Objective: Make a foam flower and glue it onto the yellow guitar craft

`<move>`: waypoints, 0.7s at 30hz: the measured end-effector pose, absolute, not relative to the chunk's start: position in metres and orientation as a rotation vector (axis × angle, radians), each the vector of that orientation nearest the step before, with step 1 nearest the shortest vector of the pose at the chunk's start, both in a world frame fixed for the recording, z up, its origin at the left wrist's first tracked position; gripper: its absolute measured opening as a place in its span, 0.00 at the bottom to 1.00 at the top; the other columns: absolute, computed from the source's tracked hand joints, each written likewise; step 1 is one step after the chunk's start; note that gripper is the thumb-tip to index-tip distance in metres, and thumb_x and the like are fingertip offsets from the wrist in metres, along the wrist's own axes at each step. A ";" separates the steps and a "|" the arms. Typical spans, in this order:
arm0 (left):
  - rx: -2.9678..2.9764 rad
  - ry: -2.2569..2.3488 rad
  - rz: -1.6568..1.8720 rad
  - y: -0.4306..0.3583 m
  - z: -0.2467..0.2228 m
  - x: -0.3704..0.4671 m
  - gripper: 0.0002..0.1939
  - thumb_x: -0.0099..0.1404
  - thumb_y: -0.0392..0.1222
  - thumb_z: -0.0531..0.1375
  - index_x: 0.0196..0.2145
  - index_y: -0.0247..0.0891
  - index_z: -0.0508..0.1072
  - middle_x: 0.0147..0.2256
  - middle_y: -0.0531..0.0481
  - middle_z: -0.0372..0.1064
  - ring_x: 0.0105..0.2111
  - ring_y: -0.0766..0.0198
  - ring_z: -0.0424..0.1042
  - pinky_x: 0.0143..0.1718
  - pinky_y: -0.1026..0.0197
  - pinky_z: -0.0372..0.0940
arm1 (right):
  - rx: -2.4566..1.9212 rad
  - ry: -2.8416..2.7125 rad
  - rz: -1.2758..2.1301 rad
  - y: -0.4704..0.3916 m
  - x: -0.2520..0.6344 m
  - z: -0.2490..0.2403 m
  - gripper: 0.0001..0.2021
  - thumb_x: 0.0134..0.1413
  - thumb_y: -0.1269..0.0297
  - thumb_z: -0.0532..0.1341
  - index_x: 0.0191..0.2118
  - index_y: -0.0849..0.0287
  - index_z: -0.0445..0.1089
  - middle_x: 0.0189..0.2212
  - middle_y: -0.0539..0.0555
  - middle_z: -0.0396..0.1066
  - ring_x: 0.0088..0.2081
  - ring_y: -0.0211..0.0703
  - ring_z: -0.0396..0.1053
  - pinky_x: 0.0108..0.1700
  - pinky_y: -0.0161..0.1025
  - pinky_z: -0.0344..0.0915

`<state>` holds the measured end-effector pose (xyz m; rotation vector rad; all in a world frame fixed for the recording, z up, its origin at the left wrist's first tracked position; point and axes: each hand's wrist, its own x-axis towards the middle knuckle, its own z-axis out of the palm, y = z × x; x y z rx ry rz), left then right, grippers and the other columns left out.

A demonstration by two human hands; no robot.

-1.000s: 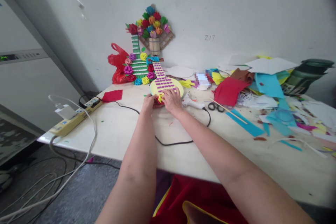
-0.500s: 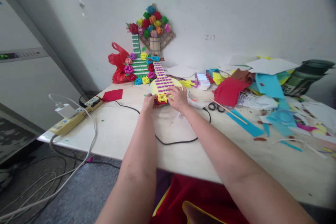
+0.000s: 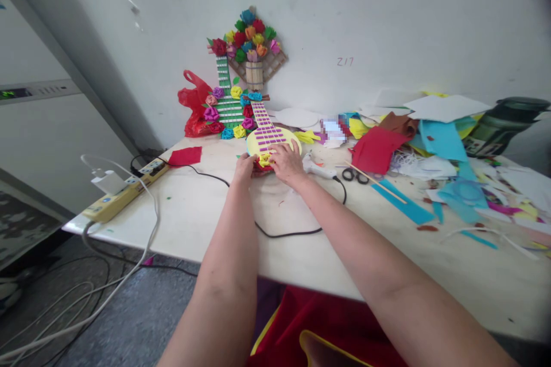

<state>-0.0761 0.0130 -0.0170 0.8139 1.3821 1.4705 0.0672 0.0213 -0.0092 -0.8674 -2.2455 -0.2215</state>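
Note:
A craft guitar (image 3: 278,136) with a yellow body and purple-and-white stripes leans on the table, its neck toward the wall. My left hand (image 3: 243,170) grips the lower left edge of its body, thumb and fingers closed. My right hand (image 3: 287,164) is at the lower front, its fingers bent over a yellow paper flower (image 3: 263,160) and partly covering it. Red paper petals (image 3: 260,171) show below this flower, between my hands. Beside my right hand lies a white glue gun (image 3: 319,168) with a black cord.
Behind stand a green striped craft guitar (image 3: 229,106), a basket of paper flowers (image 3: 253,75) and a red plastic bag (image 3: 196,109). Scissors (image 3: 355,175), a thin stick (image 3: 379,183), coloured paper scraps (image 3: 379,146) and a dark bottle (image 3: 503,126) lie right; a power strip (image 3: 124,192) lies left.
My right hand has shifted slightly left, its fingers now covering more of the yellow flower. More of the glue gun shows. My left hand stays at the guitar's edge.

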 end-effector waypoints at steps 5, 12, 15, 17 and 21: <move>0.838 1.383 1.468 0.014 -0.017 -0.077 0.08 0.55 0.36 0.54 0.35 0.37 0.63 0.20 0.51 0.66 0.18 0.61 0.70 0.21 0.60 0.66 | -0.904 -2.248 -0.210 0.020 0.064 -0.009 0.10 0.49 0.73 0.53 0.32 0.57 0.71 0.49 0.55 0.65 0.50 0.49 0.58 0.59 0.59 0.33; 0.847 1.380 1.462 0.014 -0.019 -0.077 0.07 0.55 0.36 0.54 0.34 0.38 0.62 0.19 0.53 0.65 0.18 0.61 0.70 0.21 0.60 0.66 | -0.842 -2.314 -0.318 0.014 0.064 0.001 0.11 0.50 0.73 0.54 0.36 0.59 0.71 0.50 0.56 0.64 0.51 0.50 0.56 0.60 0.57 0.32; 0.846 1.380 1.457 0.014 -0.019 -0.077 0.06 0.55 0.36 0.54 0.33 0.39 0.62 0.18 0.54 0.65 0.17 0.61 0.69 0.20 0.60 0.65 | -0.854 -2.356 -0.293 0.017 0.063 0.006 0.10 0.49 0.73 0.55 0.32 0.58 0.73 0.48 0.54 0.66 0.50 0.50 0.56 0.60 0.56 0.32; 0.838 1.384 1.447 0.014 -0.019 -0.078 0.05 0.55 0.36 0.54 0.32 0.39 0.61 0.18 0.54 0.65 0.17 0.61 0.69 0.20 0.60 0.65 | -0.854 -2.377 -0.288 0.021 0.062 0.008 0.10 0.49 0.74 0.55 0.31 0.57 0.74 0.46 0.54 0.68 0.50 0.49 0.57 0.60 0.56 0.32; 0.844 1.393 1.427 0.015 -0.018 -0.079 0.06 0.55 0.36 0.54 0.33 0.39 0.62 0.18 0.53 0.65 0.18 0.60 0.70 0.20 0.61 0.64 | -0.825 -2.446 -0.316 0.029 0.061 0.013 0.11 0.49 0.75 0.55 0.32 0.56 0.74 0.44 0.53 0.69 0.50 0.49 0.57 0.59 0.54 0.36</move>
